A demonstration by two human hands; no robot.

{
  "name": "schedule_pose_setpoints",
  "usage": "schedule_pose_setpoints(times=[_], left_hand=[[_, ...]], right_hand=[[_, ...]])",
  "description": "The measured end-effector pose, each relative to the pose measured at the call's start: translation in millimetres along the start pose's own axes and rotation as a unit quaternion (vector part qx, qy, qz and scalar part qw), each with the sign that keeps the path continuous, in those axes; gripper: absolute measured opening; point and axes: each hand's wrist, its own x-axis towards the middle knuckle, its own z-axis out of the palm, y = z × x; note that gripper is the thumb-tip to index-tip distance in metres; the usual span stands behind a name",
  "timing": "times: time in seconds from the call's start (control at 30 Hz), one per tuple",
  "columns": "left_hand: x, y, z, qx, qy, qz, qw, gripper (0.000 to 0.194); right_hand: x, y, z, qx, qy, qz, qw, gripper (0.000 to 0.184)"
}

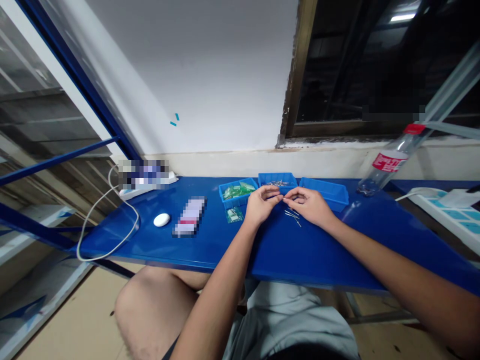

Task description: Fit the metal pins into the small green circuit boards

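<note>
My left hand (261, 204) and my right hand (308, 204) meet above the blue table, thumbs and fingertips pinched close together. Whatever is between the fingertips is too small to make out. Just below my right hand lie several thin metal pins (292, 216). Behind my hands, a blue bin (277, 176) holds more thin metal pieces (278, 183). Left of it, a second blue bin (225, 200) contains small green-tinted plastic packets (239, 190). One clear packet (234, 215) rests on the table in front of that bin. A third blue bin (339, 196) stands behind my right hand.
A white oval object (161, 220) and a blurred-out phone-shaped item (190, 216) lie on the left. A white cable (137, 220) loops over the table's left edge. A red-capped plastic bottle (390, 161) and a power strip (450, 215) are at the right.
</note>
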Motion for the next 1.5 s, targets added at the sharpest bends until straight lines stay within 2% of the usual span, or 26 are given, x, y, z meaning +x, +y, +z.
schedule_pose_setpoints(times=[0.1, 0.23, 0.4, 0.53, 0.63, 0.8, 0.97, 1.07, 1.2, 1.33, 1.4, 1.5], left_hand=[[0, -1, 0.2, 0.029, 0.014, 0.005, 0.999, 0.037], [-1, -3, 0.9, 0.056, -0.006, -0.046, 0.997, 0.038], [-3, -2, 1.8, 0.061, -0.053, -0.029, 0.996, 0.033], [-1, -4, 0.9, 0.046, -0.030, -0.008, 0.998, 0.028], [0, -7, -1.0, 0.041, -0.006, -0.009, 0.999, 0.026], [-4, 0, -2.8, 0.166, 0.017, 0.009, 0.986, 0.022], [-8, 7, -1.7, 0.244, 0.012, 0.062, 0.968, 0.014], [-8, 4, -1.1, 0.232, 0.000, 0.070, 0.970, 0.016], [-7, -1, 1.2, 0.186, -0.030, 0.066, 0.980, 0.024], [-8, 2, 4.2, 0.169, -0.037, 0.062, 0.983, 0.040], [-9, 6, 4.5, 0.187, -0.030, 0.058, 0.980, 0.041], [-12, 10, 3.6, 0.199, -0.038, 0.028, 0.979, 0.047]], right_hand=[[-1, -1, 1, -0.014, 0.041, -0.013, 0.999, 0.036], [-2, -1, 2, -0.015, 0.072, -0.036, 0.997, 0.033], [-4, -2, 6, -0.005, 0.048, -0.055, 0.997, 0.030], [-5, -3, 6, -0.034, 0.020, -0.069, 0.997, 0.026], [-4, -2, 4, -0.054, 0.049, -0.060, 0.996, 0.026], [-2, -6, -1, -0.060, 0.095, -0.106, 0.988, 0.024], [0, -6, -5, -0.129, 0.047, -0.151, 0.979, 0.015], [0, -2, -6, -0.169, 0.011, -0.140, 0.976, 0.012], [-1, 0, -4, -0.184, -0.001, -0.105, 0.977, 0.010], [-4, -4, -1, -0.156, -0.012, -0.100, 0.983, 0.030], [-4, -6, -1, -0.151, 0.002, -0.097, 0.984, 0.029], [-5, -10, -3, -0.150, 0.044, -0.099, 0.983, 0.017]])
